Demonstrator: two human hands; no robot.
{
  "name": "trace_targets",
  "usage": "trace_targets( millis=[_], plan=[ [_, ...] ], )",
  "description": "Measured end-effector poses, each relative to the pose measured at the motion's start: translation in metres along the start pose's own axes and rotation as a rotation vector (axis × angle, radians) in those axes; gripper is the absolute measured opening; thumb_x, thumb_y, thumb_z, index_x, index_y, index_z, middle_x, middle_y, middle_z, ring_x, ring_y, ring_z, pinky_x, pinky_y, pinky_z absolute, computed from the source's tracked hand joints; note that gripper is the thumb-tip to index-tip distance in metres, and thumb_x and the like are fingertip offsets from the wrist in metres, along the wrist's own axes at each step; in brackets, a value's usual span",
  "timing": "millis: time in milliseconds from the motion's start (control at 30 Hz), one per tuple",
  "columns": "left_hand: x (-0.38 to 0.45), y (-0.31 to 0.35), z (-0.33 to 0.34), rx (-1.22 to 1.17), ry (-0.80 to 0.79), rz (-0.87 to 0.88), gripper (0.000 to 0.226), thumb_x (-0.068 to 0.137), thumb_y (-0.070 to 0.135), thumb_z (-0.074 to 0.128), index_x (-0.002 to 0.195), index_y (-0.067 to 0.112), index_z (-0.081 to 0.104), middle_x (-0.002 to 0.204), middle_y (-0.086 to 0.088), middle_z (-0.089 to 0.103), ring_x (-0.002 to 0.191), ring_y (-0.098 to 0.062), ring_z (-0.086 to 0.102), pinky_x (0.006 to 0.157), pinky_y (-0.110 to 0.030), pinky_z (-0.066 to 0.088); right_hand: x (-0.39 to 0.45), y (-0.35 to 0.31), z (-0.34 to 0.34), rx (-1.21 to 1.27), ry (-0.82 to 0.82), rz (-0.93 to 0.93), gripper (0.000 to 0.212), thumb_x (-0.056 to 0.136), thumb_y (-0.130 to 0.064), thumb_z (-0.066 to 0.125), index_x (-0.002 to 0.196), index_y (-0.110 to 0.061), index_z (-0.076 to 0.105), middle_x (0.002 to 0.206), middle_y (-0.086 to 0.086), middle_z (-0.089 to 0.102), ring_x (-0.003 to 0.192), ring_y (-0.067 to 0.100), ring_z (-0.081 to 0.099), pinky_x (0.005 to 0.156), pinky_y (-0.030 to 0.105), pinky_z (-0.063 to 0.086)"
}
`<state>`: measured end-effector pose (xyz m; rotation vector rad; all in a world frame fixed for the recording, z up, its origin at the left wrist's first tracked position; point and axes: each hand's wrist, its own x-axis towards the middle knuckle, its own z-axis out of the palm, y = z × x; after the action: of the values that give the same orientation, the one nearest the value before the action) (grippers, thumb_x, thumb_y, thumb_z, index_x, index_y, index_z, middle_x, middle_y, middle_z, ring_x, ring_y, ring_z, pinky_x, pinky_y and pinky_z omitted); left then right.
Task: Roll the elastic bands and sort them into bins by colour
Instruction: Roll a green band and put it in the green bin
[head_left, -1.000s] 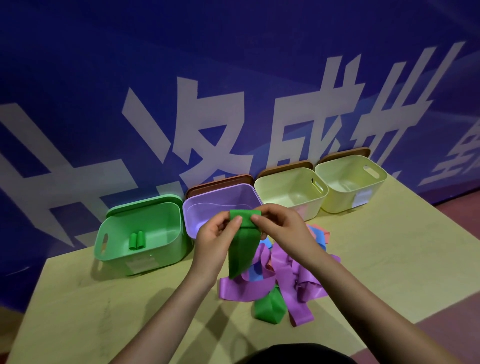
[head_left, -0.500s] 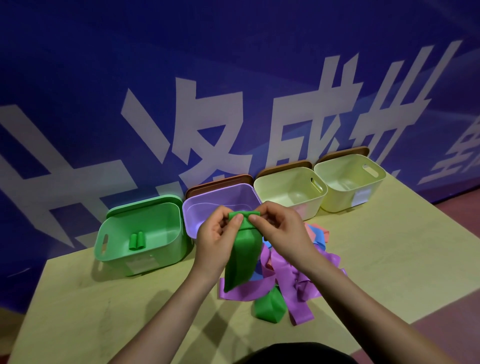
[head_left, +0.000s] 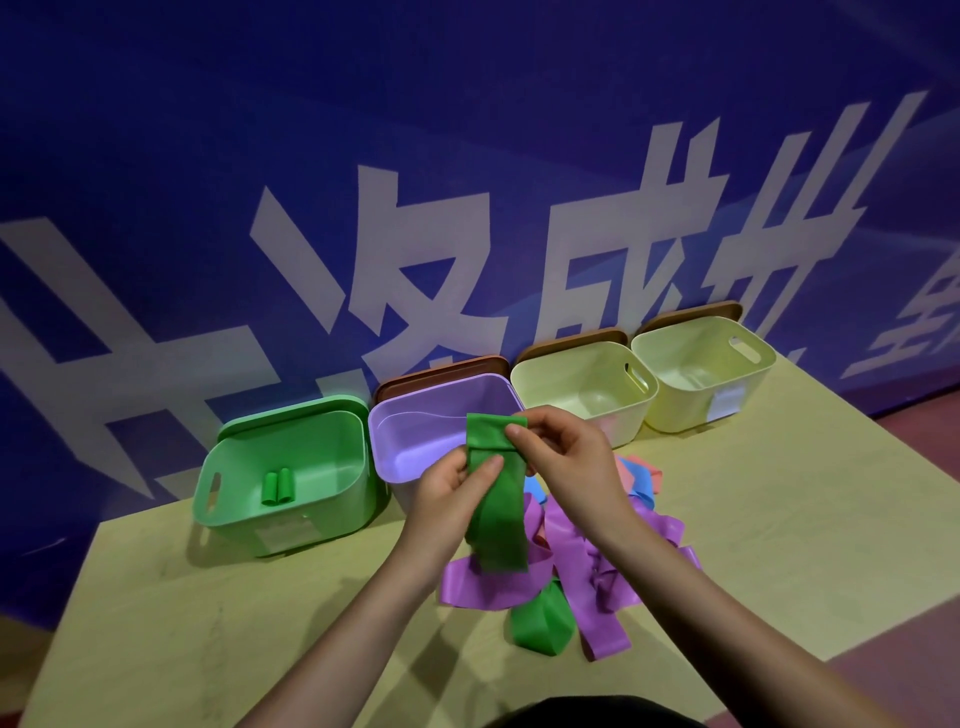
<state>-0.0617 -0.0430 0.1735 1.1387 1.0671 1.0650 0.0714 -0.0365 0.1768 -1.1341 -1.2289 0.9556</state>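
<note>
Two hands engaged on one green band (head_left: 496, 499), held in the air above the counter (head_left: 779, 519), in front of the purple bin (head_left: 415, 441). Left hand (head_left: 452, 488): thumb pressed on the face of the strip below the top fold, fingers curled behind it. Right hand (head_left: 566, 457): thumb and forefinger pinched on the folded top edge. Compared with half a second earlier: top fold now wider and flatter, left thumb shifted lower on the strip, free tail hanging shorter and straighter over the loose pile (head_left: 587, 566). Compared with one second earlier: both hands formerly level at the top edge; now staggered, left below right. Meaning for the task, as a judgement: rolling just begun, first turn only, no tight core formed yet. Destination: green bin (head_left: 291, 467) at the left end of the row, already containing two green rolls (head_left: 277, 486) side by side on its floor. Purple bin and two pale yellow bins (head_left: 587, 384) showing no rolls. Remaining on the counter: purple, blue, pink strips and one further green strip (head_left: 540, 621), tangled together, unrolled. Progress judged early.
</note>
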Motion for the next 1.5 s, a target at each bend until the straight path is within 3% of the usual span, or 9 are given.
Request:
trace_targets(
  millis=[167,300,567,733,867,1067,1233,1333,1500],
  plan=[
    [0.002,-0.001,-0.004,-0.074,0.055,-0.049,0.023,0.098,0.019,0.048,0.099,0.013,0.070,0.097,-0.011,0.074,0.092,-0.024,0.069,0.084,-0.033,0.053,0.000,0.005,-0.006,-0.305,0.044,-0.302,0.010,0.086,-0.011,0.067,0.094,-0.012,0.074,0.084,-0.007,0.071,0.076,0.004,0.064,0.072,0.024,0.053],
    [0.004,0.001,-0.003,-0.149,0.110,-0.044,0.023,0.098,0.015,0.046,0.093,0.012,0.069,0.088,-0.006,0.073,0.083,-0.016,0.067,0.078,-0.029,0.050,0.004,0.006,-0.014,-0.450,-0.067,-0.547,0.019,0.086,-0.009,0.067,0.104,-0.009,0.073,0.085,-0.002,0.068,0.076,0.005,0.059,0.071,0.022,0.049],
    [0.004,0.004,-0.004,-0.240,0.106,-0.056,0.029,0.098,0.011,0.041,0.087,0.010,0.068,0.077,-0.005,0.070,0.072,-0.013,0.064,0.067,-0.024,0.051,0.006,0.009,-0.017,-0.578,-0.171,-0.724,0.023,0.091,-0.011,0.057,0.109,-0.011,0.072,0.088,0.005,0.064,0.076,0.015,0.060,0.069,0.021,0.047],
    [0.005,0.003,-0.010,-0.382,0.018,-0.131,0.043,0.101,0.026,0.027,0.105,0.000,0.061,0.093,-0.017,0.066,0.085,-0.023,0.061,0.076,-0.032,0.048,0.008,0.007,-0.018,-0.740,-0.232,-0.777,0.028,0.090,-0.014,0.052,0.108,-0.013,0.073,0.087,0.007,0.063,0.077,0.020,0.060,0.064,0.030,0.049],
    [0.004,0.003,-0.010,-0.300,0.018,-0.112,0.039,0.098,0.032,0.041,0.100,0.003,0.067,0.093,-0.017,0.069,0.087,-0.023,0.065,0.083,-0.039,0.051,0.007,0.007,-0.021,-0.782,-0.293,-0.793,0.031,0.089,-0.010,0.050,0.110,-0.015,0.073,0.092,0.010,0.061,0.081,0.023,0.060,0.068,0.030,0.049],
    [0.006,-0.003,-0.011,-0.132,0.107,-0.012,0.030,0.098,0.021,0.048,0.083,0.023,0.074,0.089,-0.005,0.071,0.087,-0.020,0.063,0.082,-0.036,0.046,-0.001,0.001,-0.017,-0.378,-0.279,-0.465,0.040,0.084,-0.009,0.048,0.118,-0.015,0.067,0.106,0.003,0.060,0.098,0.014,0.059,0.085,0.027,0.049],
    [0.006,-0.002,-0.008,0.076,0.123,0.072,0.024,0.101,0.018,0.044,0.092,0.010,0.064,0.079,0.001,0.069,0.075,-0.011,0.063,0.069,-0.022,0.049,-0.003,0.000,-0.007,-0.052,-0.165,0.028,0.034,0.088,-0.021,0.066,0.120,-0.015,0.058,0.079,0.001,0.062,0.071,0.009,0.061,0.066,0.025,0.051],
    [0.006,-0.003,-0.006,0.137,0.137,0.112,0.022,0.101,0.018,0.043,0.087,0.011,0.059,0.073,0.000,0.063,0.072,-0.017,0.060,0.068,-0.031,0.049,-0.003,-0.001,-0.001,-0.033,-0.180,0.082,0.001,0.091,-0.005,0.062,0.091,-0.004,0.061,0.058,-0.003,0.057,0.050,0.003,0.054,0.052,0.016,0.045],
    [0.003,-0.003,-0.004,0.041,0.108,0.073,0.016,0.098,0.015,0.049,0.095,0.014,0.064,0.083,0.000,0.069,0.078,-0.014,0.065,0.071,-0.029,0.052,-0.006,-0.001,0.003,-0.034,-0.109,0.052,0.020,0.090,0.001,0.059,0.075,-0.012,0.054,0.060,0.001,0.053,0.050,0.003,0.052,0.050,0.013,0.042]
  ],
)
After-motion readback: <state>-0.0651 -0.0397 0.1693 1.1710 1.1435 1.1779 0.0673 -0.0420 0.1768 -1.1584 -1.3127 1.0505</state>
